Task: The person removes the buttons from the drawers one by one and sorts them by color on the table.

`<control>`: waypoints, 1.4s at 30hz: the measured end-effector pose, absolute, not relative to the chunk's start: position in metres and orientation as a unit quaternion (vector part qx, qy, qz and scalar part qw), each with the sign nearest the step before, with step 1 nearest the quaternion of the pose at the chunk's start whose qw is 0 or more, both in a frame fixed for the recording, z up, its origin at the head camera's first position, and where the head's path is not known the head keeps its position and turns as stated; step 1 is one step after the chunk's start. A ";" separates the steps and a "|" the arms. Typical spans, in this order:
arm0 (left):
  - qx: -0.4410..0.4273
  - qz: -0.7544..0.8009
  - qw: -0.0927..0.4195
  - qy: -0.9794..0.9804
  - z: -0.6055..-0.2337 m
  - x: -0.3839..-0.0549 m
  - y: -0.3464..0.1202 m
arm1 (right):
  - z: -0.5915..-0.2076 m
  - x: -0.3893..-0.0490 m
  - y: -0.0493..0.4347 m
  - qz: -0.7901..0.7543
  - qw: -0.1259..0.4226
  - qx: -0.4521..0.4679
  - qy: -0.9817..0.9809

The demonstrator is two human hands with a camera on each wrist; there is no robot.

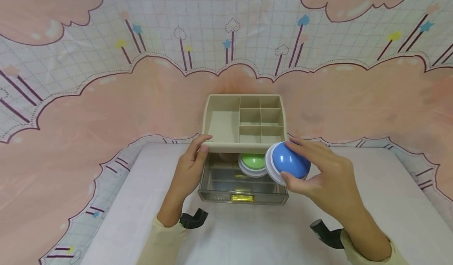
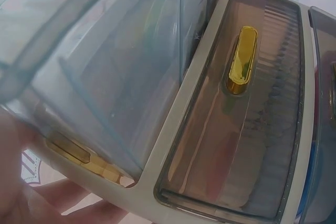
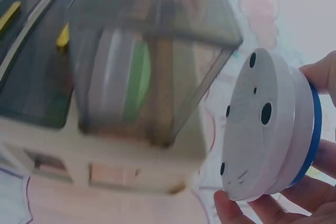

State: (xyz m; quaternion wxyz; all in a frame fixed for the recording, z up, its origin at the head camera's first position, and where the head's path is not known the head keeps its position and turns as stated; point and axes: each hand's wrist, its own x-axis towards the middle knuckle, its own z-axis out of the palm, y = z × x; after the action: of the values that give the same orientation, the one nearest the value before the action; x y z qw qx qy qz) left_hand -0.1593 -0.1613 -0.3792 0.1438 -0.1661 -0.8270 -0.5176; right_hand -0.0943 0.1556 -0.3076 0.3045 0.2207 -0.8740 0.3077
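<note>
My right hand (image 1: 323,174) grips a round push button (image 1: 289,162) with a blue dome and white base, tilted above the right side of an open drawer. In the right wrist view, its underside (image 3: 252,129) shows several dark holes. A green push button (image 1: 253,162) with a white rim lies inside the smoky, see-through drawer (image 1: 216,196), which has a gold handle. The drawer belongs to a cream desktop organizer (image 1: 223,120). My left hand (image 1: 189,168) holds the organizer's left front side, thumb near the top's front edge.
The organizer's top has a large left compartment and several small ones at right. More drawers with gold handles (image 2: 243,59) are shut below. A white table (image 1: 141,202) lies underneath. Behind hangs a patterned cloth (image 1: 159,100) in peach and white.
</note>
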 end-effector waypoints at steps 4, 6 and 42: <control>-0.165 -0.519 0.143 -0.826 -0.380 -0.159 -0.161 | -0.313 -0.096 0.169 0.311 0.327 0.195 -0.871; -0.166 -0.519 0.142 -0.826 -0.380 -0.159 -0.161 | -0.318 -0.098 0.175 0.317 0.340 0.183 -0.867; -0.173 -0.514 0.149 -0.827 -0.380 -0.159 -0.162 | -0.424 -0.154 0.220 0.296 0.279 0.050 -0.912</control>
State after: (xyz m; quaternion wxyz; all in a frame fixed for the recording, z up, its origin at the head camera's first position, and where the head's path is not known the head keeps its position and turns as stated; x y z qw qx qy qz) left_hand -0.1593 -0.1625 -0.3802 0.1489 -0.1726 -0.8267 -0.5145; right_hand -0.1535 0.2203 -0.4240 0.2789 0.0498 -0.9121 0.2963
